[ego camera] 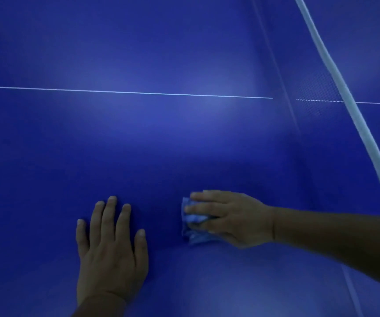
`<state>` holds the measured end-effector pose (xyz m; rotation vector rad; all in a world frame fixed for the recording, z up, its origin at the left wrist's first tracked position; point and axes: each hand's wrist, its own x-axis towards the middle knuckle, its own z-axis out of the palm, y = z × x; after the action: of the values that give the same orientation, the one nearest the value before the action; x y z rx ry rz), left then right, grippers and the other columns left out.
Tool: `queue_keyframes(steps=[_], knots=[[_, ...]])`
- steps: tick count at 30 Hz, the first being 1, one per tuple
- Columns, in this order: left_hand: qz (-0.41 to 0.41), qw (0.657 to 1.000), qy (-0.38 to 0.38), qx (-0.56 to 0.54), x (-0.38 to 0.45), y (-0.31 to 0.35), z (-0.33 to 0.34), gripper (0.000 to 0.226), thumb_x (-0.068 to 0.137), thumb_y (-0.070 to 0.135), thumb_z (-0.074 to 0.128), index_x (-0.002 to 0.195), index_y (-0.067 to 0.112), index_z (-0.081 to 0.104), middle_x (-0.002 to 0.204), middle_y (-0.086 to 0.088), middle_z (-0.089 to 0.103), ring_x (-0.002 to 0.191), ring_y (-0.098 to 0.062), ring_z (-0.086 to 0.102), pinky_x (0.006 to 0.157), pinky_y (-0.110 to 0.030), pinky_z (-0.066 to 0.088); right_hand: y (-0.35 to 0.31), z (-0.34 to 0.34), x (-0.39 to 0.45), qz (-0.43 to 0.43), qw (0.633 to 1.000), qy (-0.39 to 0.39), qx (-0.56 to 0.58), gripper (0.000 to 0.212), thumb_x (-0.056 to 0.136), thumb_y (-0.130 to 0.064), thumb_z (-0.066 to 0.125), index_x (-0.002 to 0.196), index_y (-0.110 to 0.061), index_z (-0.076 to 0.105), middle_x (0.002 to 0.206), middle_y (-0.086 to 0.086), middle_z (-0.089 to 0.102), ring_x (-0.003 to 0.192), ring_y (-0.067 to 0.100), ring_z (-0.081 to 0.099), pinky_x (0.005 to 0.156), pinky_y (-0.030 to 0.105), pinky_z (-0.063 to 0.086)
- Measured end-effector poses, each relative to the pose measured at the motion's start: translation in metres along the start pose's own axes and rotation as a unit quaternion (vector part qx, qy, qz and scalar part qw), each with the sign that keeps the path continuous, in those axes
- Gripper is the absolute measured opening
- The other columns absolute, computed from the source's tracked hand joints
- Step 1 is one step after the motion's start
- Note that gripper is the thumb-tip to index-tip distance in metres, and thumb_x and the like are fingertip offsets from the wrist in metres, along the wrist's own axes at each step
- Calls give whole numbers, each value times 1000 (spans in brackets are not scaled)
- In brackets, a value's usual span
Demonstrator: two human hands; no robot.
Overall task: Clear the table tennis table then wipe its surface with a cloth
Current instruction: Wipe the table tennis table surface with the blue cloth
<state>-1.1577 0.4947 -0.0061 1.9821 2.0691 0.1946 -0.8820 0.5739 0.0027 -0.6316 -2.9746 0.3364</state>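
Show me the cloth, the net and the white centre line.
cloth (193, 227), head view, crumpled middle under the right hand
net (353, 108), head view, white top band
white centre line (125, 92), head view, mid-length

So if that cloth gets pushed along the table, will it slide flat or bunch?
The cloth looks soft and crumpled under the right hand, so it will probably bunch. The table looks smooth; it should slide easily.
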Motion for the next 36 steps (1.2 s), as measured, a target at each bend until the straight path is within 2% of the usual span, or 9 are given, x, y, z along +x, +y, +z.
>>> queue_keyframes(steps=[2,4,8,12,17,21,24,31,36], knots=[[2,1000,1,-4,-1,0,0,66,93,46,30,140,5,50,157,-12,34,149,-29,21,121,-53,5,32,-12,-13,1,998,-6,-69,36,106,-32,41,129,-15,64,142,8,56,138,31,45,115,48,34],[0,1000,4,-2,-2,-1,0,66,93,46,29,141,5,50,157,-13,34,149,-29,20,121,-55,6,83,-35,-15,201,972,77,-90,40,107,-37,40,115,-10,68,123,11,65,116,35,59,102,47,45],[2,1000,6,4,-1,1,1,67,93,46,28,141,4,50,156,-14,34,148,-30,20,120,-56,9,131,-52,-63,551,812,176,-82,33,98,-3,48,126,8,62,131,27,57,118,44,55,105,43,41],[-3,1000,3,0,0,-2,2,68,92,47,28,141,5,49,156,-14,33,149,-30,17,120,-54,5,29,-15,-60,424,890,163,-46,28,102,-16,42,114,-3,63,113,17,61,104,37,56,93,45,42],[-4,1000,4,-2,0,-1,3,69,92,48,27,141,5,48,156,-15,32,149,-31,17,120,-54,4,-52,7,-96,149,987,46,-49,37,97,-20,55,134,-13,56,148,10,46,137,36,42,116,49,28],[-6,1000,7,2,0,-2,6,68,94,49,24,143,7,46,158,-13,29,150,-28,13,120,-52,1,59,-29,-75,408,893,173,-84,32,98,-10,44,119,7,62,114,25,59,104,36,55,100,47,42],[-3,1000,20,3,-1,-1,6,66,94,47,25,143,7,46,158,-13,30,149,-28,14,121,-52,2,112,-49,-37,553,805,209,-54,41,96,-19,41,119,8,60,117,25,59,112,32,58,98,35,45],[12,998,39,-43,-2,-3,4,63,95,45,28,142,8,47,157,-11,31,149,-26,14,122,-51,1,25,-21,67,247,954,161,-46,46,106,-34,36,104,-3,70,109,16,68,101,36,59,93,42,44],[13,997,46,-60,-1,-5,4,60,93,40,32,142,8,47,158,-12,31,149,-27,15,121,-51,-1,-120,19,-7,-33,998,-28,36,37,97,-27,55,132,-17,63,145,7,53,140,33,40,116,50,29]])
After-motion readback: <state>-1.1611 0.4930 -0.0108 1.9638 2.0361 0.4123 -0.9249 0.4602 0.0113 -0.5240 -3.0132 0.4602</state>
